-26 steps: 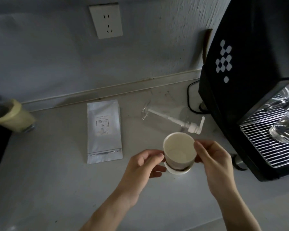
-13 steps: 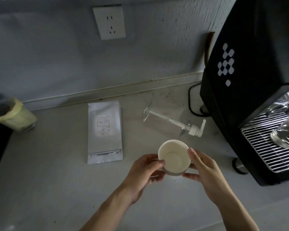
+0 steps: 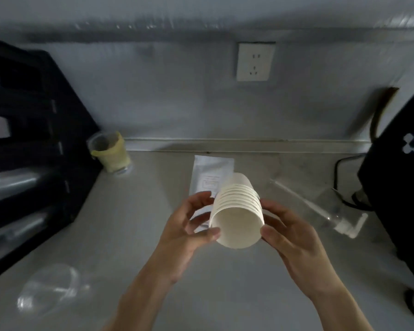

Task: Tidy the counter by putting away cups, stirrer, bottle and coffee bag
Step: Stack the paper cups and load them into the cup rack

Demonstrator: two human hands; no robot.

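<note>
Centrally, a stack of white paper cups is held off the counter, lying tilted with its base end toward the camera and the nested rims fanned out behind it toward 12 o'clock. Left hand grips the stack's 9 o'clock side: thumb pressed on the lower wall, fingers curled loosely around the back. Right hand cups the 3 o'clock side, thumb on the lower wall, fingers spread along the stack. Both hands closed on the cups, not tightly.

Silver coffee bag lies flat on the counter behind the stack, at 12 o'clock, partly hidden by cups and left fingers. Clear pump bottle lies on its side at 3 o'clock of the hands, white pump head toward the camera, apart from the right hand.

Clear cup with yellowish contents stands upright at 10 o'clock, just beside a black rack. Clear plastic lid, blurred, lies at 8 o'clock. Black coffee machine at far 3 o'clock; wall socket above.
</note>
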